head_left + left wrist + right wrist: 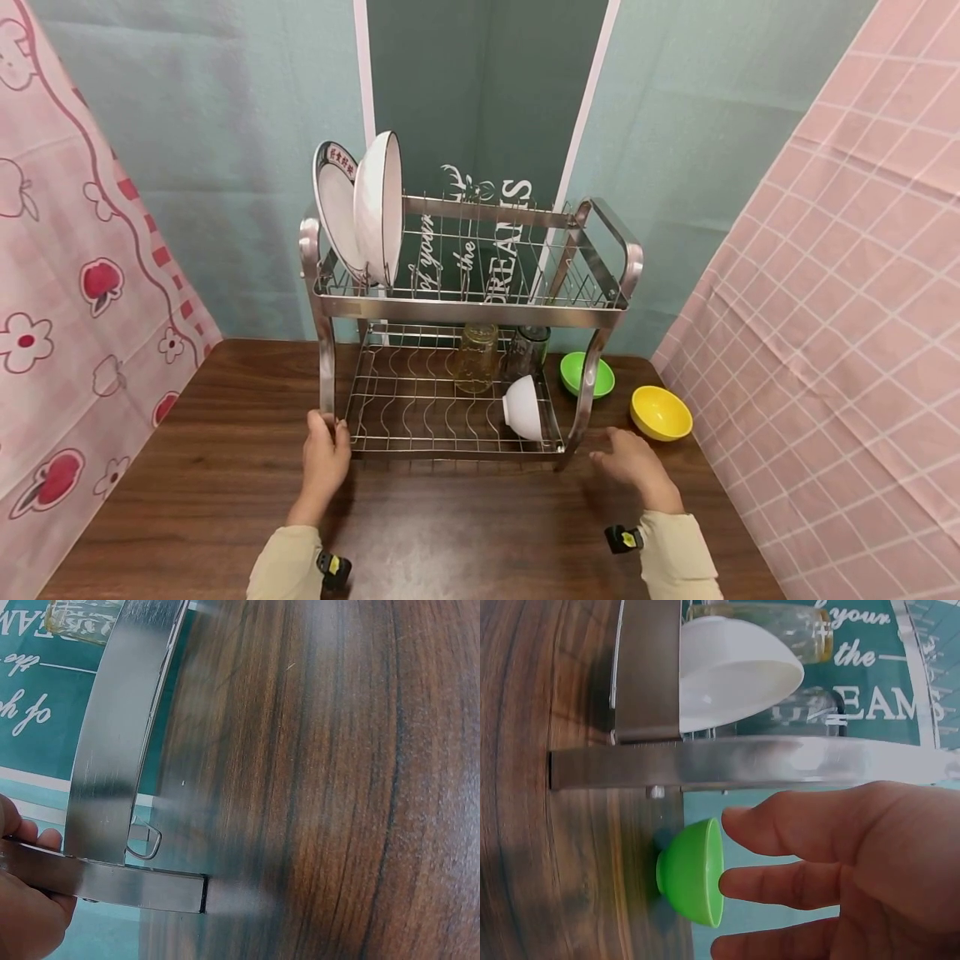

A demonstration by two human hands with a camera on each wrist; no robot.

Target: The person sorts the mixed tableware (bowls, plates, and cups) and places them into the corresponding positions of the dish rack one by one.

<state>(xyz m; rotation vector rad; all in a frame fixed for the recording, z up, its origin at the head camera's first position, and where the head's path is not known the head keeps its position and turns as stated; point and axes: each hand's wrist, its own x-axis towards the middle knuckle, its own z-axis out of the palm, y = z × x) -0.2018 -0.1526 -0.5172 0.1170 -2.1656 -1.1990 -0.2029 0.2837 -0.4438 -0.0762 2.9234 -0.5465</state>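
Observation:
A two-tier metal dish rack (480, 315) stands on the wooden table. My left hand (326, 458) grips its left front leg low down; in the left wrist view the leg (112, 881) passes between thumb and fingers (49, 840). My right hand (633, 467) is held apart from the right front leg, fingers spread and holding nothing, nearest to that leg and the yellow bowl (662, 414). A green bowl (694, 874) stands beyond its fingertips. On the lower tier, a small white bowl (522, 408) sits tipped on its side.
On the upper tier's left, a plate (335, 200) and a large white bowl (378, 208) stand on edge. An amber glass (476, 358) and a dark clear glass (528, 354) are at the back of the lower tier. Curtains surround the table (465, 533).

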